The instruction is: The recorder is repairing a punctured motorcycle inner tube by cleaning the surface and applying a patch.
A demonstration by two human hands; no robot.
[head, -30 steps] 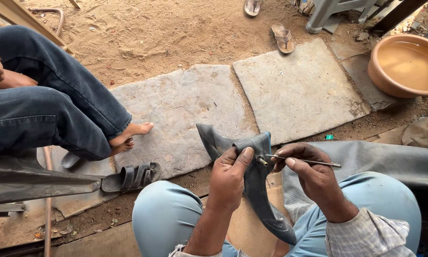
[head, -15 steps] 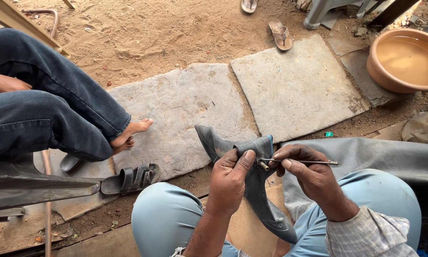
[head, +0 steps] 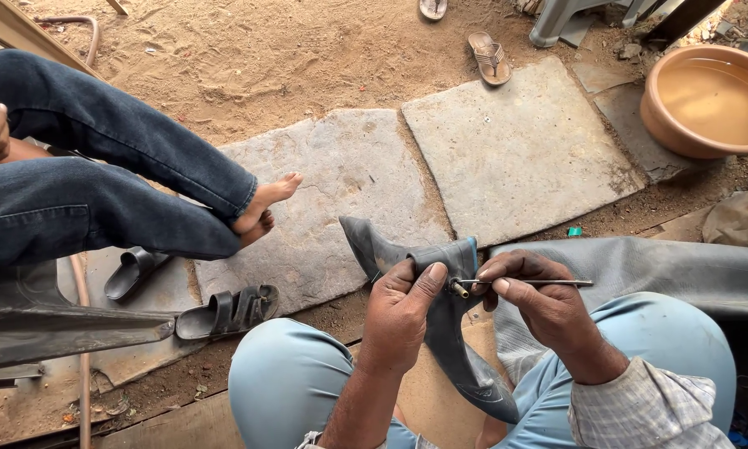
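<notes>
- The step in hand looks like work on the valve [head: 458, 288] of a black rubber tube [head: 440, 333] — the tube lies folded over the person's lap, between the knees, its upper end sticking out toward the stone slabs [head: 515, 150].
- The left hand [head: 403, 312] is clenched on the tube's fold, thumb and fingers pinching the rubber just beside the small brass valve so that it stands out.
- The right hand [head: 536, 295] grips a thin metal rod [head: 528, 283] between thumb and fingertips; the rod lies level, its tip at the mouth of the valve.
- By my judgement, the next move calls for a steady left pinch and a straight, gentle push or turn of the rod along the valve's line — a slant could slip off the small opening.
- A round brown basin [head: 658, 125] sits on the ground well apart, at the upper right, filled with cloudy brown water; nothing else shows in it.
- Another person sits at the left, bare feet [head: 262, 208] on a slab, dark sandals [head: 224, 312] near them; more sandals lie on the sand farther off.
</notes>
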